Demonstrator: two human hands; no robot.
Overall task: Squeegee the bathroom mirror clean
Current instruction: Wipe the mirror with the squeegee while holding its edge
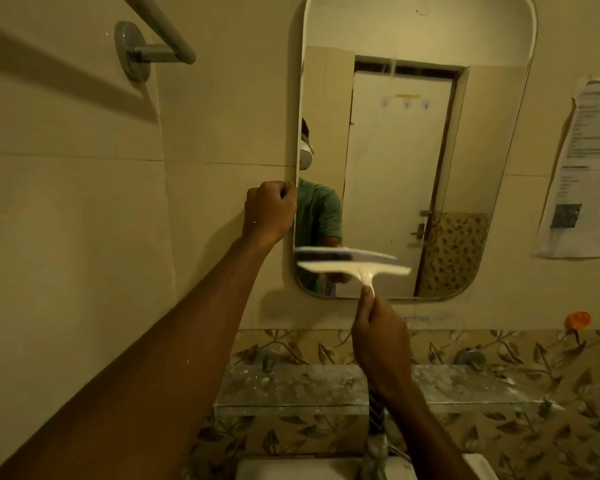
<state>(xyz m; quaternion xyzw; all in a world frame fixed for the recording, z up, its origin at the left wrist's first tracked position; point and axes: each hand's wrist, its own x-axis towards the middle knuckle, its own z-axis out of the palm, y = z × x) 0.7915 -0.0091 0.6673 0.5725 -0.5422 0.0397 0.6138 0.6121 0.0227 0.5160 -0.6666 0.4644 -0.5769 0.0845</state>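
**Squeegee low on the mirror's left side**

The wall-mounted mirror, tall with rounded corners, hangs above a dusty glass shelf. The right hand is wrapped around the handle of a white squeegee. Its blade lies roughly level against the lower left part of the glass, just above the bottom edge. The blade is blurred, which suggests a stroke under way. The left hand is curled around the mirror's left edge about halfway up, apparently steadying it.

With the blade this low, the pass on the left side looks close to its end. The glass above it reflects a door and wall clearly, with no suds or streaks visible, though the dim light makes fine water marks hard to judge. Whether the right half has been wiped cannot be told. It probably needs its own pass, along with the strip along the bottom rim.

A towel rail sits on the wall at far left, and a paper notice is stuck up at right.
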